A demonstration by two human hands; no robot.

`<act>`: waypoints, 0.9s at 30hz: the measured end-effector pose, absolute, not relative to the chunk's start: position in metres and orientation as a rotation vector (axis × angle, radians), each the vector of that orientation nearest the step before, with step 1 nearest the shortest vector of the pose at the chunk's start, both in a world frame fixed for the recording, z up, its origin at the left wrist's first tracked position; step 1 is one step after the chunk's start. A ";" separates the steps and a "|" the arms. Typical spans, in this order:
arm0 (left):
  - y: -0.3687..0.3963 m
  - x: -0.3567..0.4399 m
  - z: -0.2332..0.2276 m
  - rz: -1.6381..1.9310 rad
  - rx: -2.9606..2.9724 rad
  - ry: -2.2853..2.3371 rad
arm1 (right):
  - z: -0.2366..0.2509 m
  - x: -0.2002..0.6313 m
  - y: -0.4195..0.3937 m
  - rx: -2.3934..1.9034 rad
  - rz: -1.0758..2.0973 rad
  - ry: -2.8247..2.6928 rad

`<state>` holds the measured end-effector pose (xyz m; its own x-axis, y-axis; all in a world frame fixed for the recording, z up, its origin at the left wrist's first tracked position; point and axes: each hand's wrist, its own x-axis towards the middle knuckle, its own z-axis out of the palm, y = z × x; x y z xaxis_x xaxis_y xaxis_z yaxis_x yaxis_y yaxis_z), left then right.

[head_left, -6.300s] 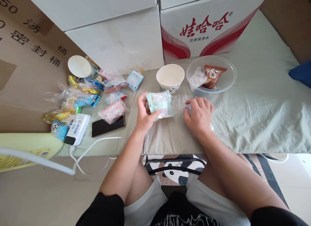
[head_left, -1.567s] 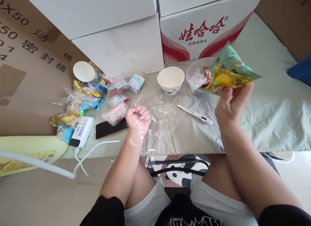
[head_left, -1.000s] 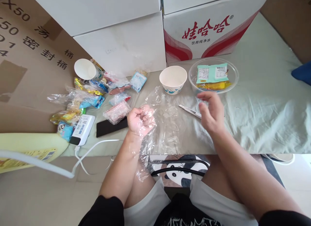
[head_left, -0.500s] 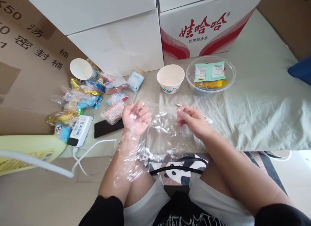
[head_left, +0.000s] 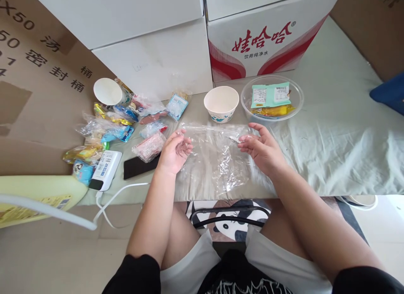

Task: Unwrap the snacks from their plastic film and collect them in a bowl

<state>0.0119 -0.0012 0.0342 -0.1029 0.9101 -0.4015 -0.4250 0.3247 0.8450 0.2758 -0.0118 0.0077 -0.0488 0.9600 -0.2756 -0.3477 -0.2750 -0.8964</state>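
A crumpled sheet of clear plastic film (head_left: 217, 157) lies stretched over the grey cloth between my hands. My left hand (head_left: 174, 151) pinches its left edge and my right hand (head_left: 263, 148) pinches its right edge, pulling it flat. Beyond it stands a white paper bowl (head_left: 221, 103). To the right of that, a clear plastic bowl (head_left: 298, 102) holds a green and yellow snack packet (head_left: 270, 99).
A heap of wrapped snacks (head_left: 107, 121) and a tipped paper cup (head_left: 109, 92) lie at the left, with a white power bank (head_left: 105, 169) and a black phone (head_left: 139, 167). White boxes and a red-printed carton (head_left: 261, 37) stand behind. A blue object (head_left: 389, 96) sits at the far right.
The snack packet went from my right hand into the clear bowl. The film came off my left forearm and both hands spread it flat on the cloth, covering the white pen-like tool.
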 end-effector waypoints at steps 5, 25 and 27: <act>0.001 0.012 0.040 1.278 0.474 1.236 | 0.008 0.275 -0.014 -1.217 1.618 -0.941; -0.002 0.012 0.029 1.216 0.670 1.280 | 0.011 0.275 -0.013 -1.242 1.403 -0.935; -0.002 0.013 0.029 1.213 0.676 1.282 | 0.011 0.275 -0.013 -1.248 1.402 -0.940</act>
<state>0.0127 -0.0022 0.0290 -0.1454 0.9283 -0.3422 -0.2907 0.2905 0.9116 0.2753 -0.0130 0.0109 0.0276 0.9772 -0.2105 -0.1761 -0.2026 -0.9633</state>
